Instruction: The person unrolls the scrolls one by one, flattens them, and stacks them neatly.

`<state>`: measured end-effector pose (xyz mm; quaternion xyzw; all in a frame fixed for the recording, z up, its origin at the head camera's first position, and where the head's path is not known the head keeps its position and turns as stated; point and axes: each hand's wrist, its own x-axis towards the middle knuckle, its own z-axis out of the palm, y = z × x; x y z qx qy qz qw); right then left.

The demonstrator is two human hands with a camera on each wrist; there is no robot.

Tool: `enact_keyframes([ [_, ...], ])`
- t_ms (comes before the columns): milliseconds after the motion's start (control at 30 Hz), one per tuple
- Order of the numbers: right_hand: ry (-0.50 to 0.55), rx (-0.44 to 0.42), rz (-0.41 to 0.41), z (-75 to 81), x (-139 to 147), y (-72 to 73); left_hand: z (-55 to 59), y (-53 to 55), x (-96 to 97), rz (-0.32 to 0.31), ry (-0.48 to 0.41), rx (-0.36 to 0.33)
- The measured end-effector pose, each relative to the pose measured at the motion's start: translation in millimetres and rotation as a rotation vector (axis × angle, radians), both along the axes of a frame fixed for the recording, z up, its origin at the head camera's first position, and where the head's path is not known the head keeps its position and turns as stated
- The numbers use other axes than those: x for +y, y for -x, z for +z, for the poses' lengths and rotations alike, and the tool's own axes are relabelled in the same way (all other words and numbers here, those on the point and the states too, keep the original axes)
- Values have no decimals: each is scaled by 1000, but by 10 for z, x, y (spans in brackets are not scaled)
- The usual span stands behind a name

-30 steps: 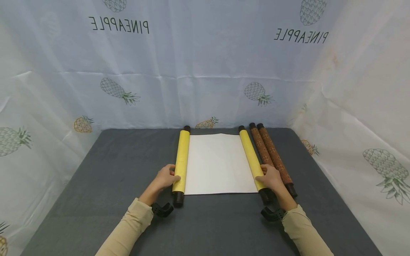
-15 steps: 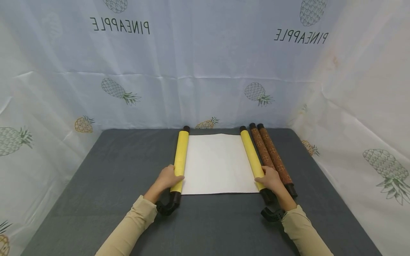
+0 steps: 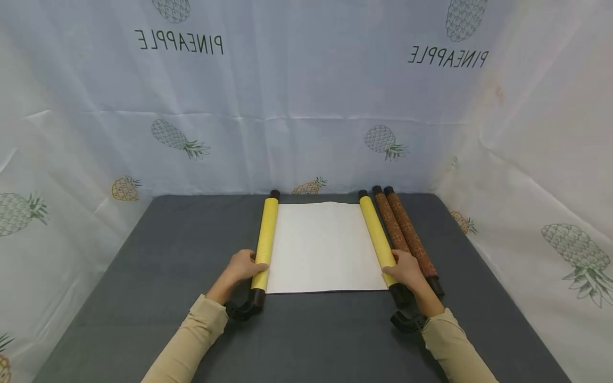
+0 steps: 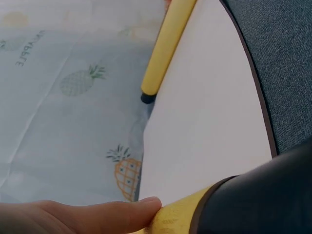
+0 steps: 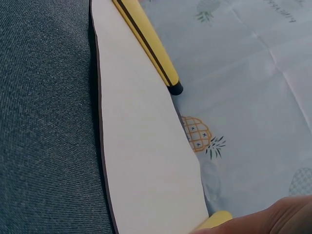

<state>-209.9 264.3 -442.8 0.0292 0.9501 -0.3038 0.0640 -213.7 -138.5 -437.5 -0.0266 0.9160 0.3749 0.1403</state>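
Note:
A scroll lies partly unrolled on the dark table, its white paper (image 3: 325,247) spread flat between two yellow rolls with black end knobs. My left hand (image 3: 242,265) grips the near part of the left roll (image 3: 266,229), thumb on top and fingers on its outer side. On the near part of the right roll (image 3: 375,229), my right hand (image 3: 406,267) holds in the same way. The left wrist view shows my left thumb (image 4: 117,214) along the yellow surface beside the black knob (image 4: 253,195). In the right wrist view, only a bit of my right hand (image 5: 278,217) shows.
Two brown patterned rolls (image 3: 390,221) with black ends lie side by side just right of the right yellow roll, close to my right hand. Behind the grey tabletop (image 3: 311,340) hangs a white pineapple-print cloth (image 3: 306,85), which also covers both sides.
My left hand has moved left with the left roll, after shifting its grip over it, and more white paper shows. The right roll has moved only slightly right.

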Motion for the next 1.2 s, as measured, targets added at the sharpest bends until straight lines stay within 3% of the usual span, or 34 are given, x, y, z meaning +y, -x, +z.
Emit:
enact_keyframes([
  [300,26,61,-34,-10,3,0,-2,-2,-30,18,5,35],
  [767,-37,31,-10,23,-8,22,46,-2,-100,9,23,40],
  [1033,-34,11,-19,58,-16,23,81,-3,-39,-87,200,138],
  [1200,-33,-6,-27,65,-23,24,84,-2,10,-55,238,116],
])
